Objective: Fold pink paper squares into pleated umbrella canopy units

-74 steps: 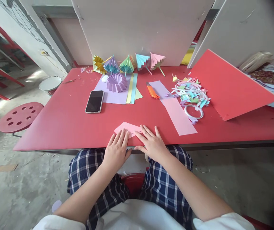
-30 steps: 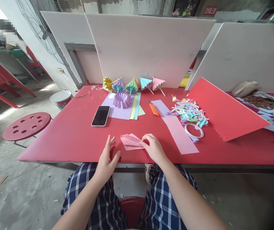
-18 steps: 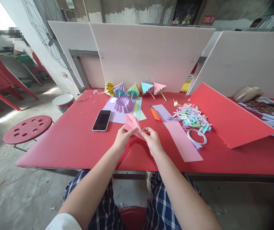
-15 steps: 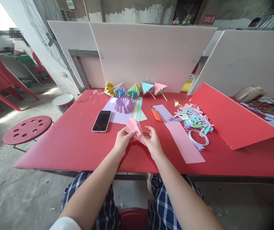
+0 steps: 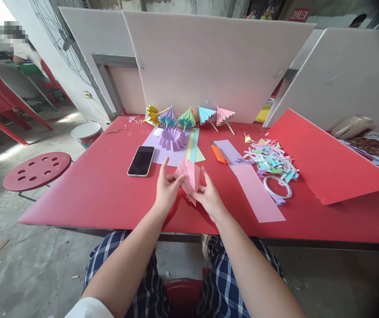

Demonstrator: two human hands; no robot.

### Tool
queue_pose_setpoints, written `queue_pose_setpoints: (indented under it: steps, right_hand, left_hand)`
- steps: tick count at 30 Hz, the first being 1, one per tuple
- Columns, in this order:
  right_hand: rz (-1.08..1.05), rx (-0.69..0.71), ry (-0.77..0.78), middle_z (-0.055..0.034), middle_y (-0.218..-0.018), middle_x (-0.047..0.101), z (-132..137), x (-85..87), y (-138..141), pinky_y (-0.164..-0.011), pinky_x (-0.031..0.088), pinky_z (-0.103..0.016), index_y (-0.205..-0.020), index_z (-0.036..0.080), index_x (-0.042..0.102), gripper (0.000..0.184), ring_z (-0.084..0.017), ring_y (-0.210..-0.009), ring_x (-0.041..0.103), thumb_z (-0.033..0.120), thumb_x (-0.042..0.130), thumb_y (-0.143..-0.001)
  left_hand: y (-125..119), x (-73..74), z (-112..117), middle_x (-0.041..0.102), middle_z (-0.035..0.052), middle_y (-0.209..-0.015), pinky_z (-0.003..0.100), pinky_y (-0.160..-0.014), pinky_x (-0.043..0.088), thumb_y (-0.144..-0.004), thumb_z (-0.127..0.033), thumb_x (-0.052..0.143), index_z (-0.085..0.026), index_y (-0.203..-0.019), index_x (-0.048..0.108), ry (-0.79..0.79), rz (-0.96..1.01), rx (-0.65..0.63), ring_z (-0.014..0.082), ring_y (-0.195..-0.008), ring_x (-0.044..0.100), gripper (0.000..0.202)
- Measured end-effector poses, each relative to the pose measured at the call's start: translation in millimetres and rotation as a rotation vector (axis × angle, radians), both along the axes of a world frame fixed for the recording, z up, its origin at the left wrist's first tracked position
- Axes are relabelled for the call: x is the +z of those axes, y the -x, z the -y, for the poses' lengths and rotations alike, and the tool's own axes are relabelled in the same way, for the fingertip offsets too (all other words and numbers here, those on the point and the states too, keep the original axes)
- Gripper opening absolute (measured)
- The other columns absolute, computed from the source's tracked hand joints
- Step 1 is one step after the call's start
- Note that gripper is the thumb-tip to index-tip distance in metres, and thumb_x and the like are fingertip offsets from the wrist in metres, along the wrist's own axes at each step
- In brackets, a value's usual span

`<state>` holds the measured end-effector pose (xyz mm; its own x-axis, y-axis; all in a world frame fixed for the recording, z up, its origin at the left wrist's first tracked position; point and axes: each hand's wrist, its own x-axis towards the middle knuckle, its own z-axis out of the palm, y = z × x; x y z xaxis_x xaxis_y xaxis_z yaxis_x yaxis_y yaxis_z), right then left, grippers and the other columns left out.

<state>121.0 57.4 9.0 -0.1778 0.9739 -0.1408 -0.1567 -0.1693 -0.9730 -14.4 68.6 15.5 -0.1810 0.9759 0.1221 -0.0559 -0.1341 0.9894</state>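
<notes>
Pink folded paper (image 5: 188, 174) is held just above the red desk (image 5: 93, 198), inward of the middle of the near edge. Its left side is gripped between thumb and fingers of the left hand (image 5: 167, 187); its lower right part is pinched by the right hand (image 5: 210, 201). One finger of each hand is raised clear of the paper.

Toward the back edge, the surface is largely occupied. Just beyond the hands, coloured sheets (image 5: 161, 154) are laid flat, with a purple pleated ring (image 5: 172, 140) set on them; beside their left margin a smartphone (image 5: 141, 161) is placed screen up. Along the back edge, paper umbrellas (image 5: 206, 114) are ranged in a row before pale upright panels (image 5: 219, 57). Near the back left corner, a slender tool (image 5: 114, 131) is seen close to the left edge.

To the right of the hands, an orange cutter (image 5: 220, 153) is laid beside a lilac strip (image 5: 223, 148), which is met by a pink strip (image 5: 257, 190) extended toward the near edge. Beyond this, paper shreds (image 5: 270, 159) are heaped, and a white ring-shaped roll (image 5: 289, 191) is set at their near side. The right part of the desk is obstructed by a tilted red board (image 5: 328, 159), by which printed sheets (image 5: 375, 148) are partly hidden. Past the left edge, a round stool (image 5: 37, 170) and a bucket (image 5: 86, 131) are shown on the floor.
</notes>
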Motion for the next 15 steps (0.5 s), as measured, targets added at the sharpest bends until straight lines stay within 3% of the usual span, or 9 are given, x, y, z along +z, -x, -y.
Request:
queue_pose_setpoints:
  steps: [6, 12, 15]
  right_hand:
    - [0.010, 0.067, 0.054, 0.0028, -0.065, 0.065, 1.3, -1.6, 0.1, -0.071, 0.054, -0.038, -0.138, 0.026, 0.021, 0.086, -0.017, -0.067, 0.066, 0.023, 0.069, -0.066]
    - [0.066, -0.002, 0.007, -0.0014, -0.073, 0.066, -2.3, -10.2, -2.1, -0.069, 0.053, -0.035, -0.115, 0.022, 0.051, 0.051, -0.017, -0.070, 0.064, 0.035, 0.067, -0.068]
    - [0.100, -0.062, -0.016, -0.0048, -0.085, 0.067, -5.3, -13.2, -5.4, -0.069, 0.052, -0.034, -0.105, 0.021, 0.055, 0.043, -0.019, -0.078, 0.063, 0.042, 0.064, -0.068]
  left_hand:
    - [6.9, -2.1, -5.5, 0.058, -0.0039, -0.062, 0.027, -0.064, 0.048, -0.070, -0.030, 0.064, -0.024, -0.134, 0.028, -0.033, 0.018, 0.089, 0.0118, -0.061, 0.056, 0.074]
    - [5.6, -0.7, -2.8, 0.058, -0.0029, -0.066, 0.026, -0.061, 0.047, -0.073, -0.030, 0.061, -0.024, -0.131, 0.031, -0.030, -0.009, -0.040, 0.0106, -0.059, 0.054, 0.066]
    - [5.3, 1.3, -1.8, 0.055, -0.0030, -0.067, 0.024, -0.058, 0.046, -0.073, -0.030, 0.060, -0.022, -0.123, 0.042, -0.043, -0.062, -0.120, 0.0094, -0.058, 0.051, 0.054]
